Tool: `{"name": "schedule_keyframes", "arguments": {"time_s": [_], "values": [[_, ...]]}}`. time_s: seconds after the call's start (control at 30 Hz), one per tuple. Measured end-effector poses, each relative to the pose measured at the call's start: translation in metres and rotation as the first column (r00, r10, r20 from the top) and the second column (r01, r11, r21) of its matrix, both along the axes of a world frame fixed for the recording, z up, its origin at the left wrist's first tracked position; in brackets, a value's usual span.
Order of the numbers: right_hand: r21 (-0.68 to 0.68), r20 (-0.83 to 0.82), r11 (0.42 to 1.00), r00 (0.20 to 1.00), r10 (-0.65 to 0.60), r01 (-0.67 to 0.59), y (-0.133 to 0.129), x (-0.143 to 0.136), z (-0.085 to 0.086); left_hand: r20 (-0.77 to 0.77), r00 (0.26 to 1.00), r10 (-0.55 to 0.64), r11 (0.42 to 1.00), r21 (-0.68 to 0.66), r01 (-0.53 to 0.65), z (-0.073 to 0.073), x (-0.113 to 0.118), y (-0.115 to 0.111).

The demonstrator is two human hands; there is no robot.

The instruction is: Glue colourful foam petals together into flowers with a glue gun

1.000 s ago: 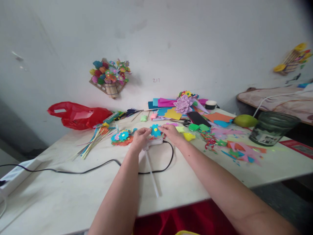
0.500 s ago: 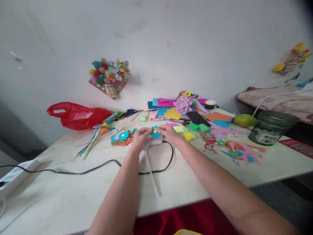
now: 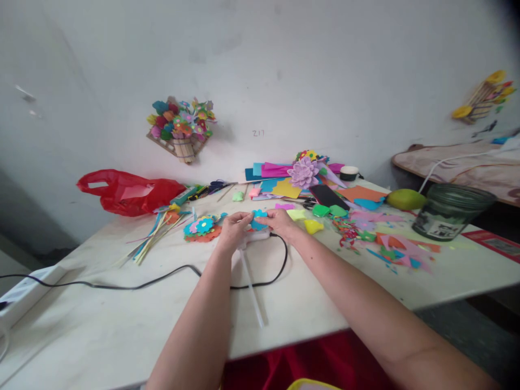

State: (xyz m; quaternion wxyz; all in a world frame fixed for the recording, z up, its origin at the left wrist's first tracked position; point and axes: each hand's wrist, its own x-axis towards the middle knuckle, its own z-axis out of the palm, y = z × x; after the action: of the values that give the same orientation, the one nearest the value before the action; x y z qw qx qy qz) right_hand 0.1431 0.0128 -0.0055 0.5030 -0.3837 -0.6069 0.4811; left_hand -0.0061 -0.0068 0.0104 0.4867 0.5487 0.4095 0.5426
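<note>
Both my hands meet over the middle of the white table. My left hand and my right hand pinch a small blue foam flower between their fingertips. The flower is tipped flat, so its yellow centre is hidden. Just under the hands lies a white glue gun with a clear glue stick pointing toward me and a black cord running off to the left. A pile of finished foam flowers sits left of my left hand.
Coloured sticks and a red plastic bag lie at the left. Foam sheets, a purple flower, a black phone, foam scraps, a green fruit and a dark glass jar fill the right. A flower basket hangs on the wall.
The blue flower has been tipped down and lowered slightly between my fingers; its yellow centre showed before and is now hidden. My hands stayed in place.
</note>
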Motion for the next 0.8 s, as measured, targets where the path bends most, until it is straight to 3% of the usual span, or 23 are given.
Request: {"name": "schedule_keyframes", "arguments": {"time_s": [0.47, 0.8], "values": [[0.015, -0.01, 0.999, 0.999, 0.052, -0.052, -0.0066, 0.0036, 0.0076, -0.015, 1.0, 0.022, 1.0, 0.015, -0.021, -0.0014, -0.0025, 0.0011], [0.034, -0.042, 0.999, 0.998, 0.043, -0.042, -0.0025, 0.0, 0.0038, 0.022, 0.999, -0.037, 0.999, 0.021, 0.036, -0.0001, -0.0007, -0.0041]]}}
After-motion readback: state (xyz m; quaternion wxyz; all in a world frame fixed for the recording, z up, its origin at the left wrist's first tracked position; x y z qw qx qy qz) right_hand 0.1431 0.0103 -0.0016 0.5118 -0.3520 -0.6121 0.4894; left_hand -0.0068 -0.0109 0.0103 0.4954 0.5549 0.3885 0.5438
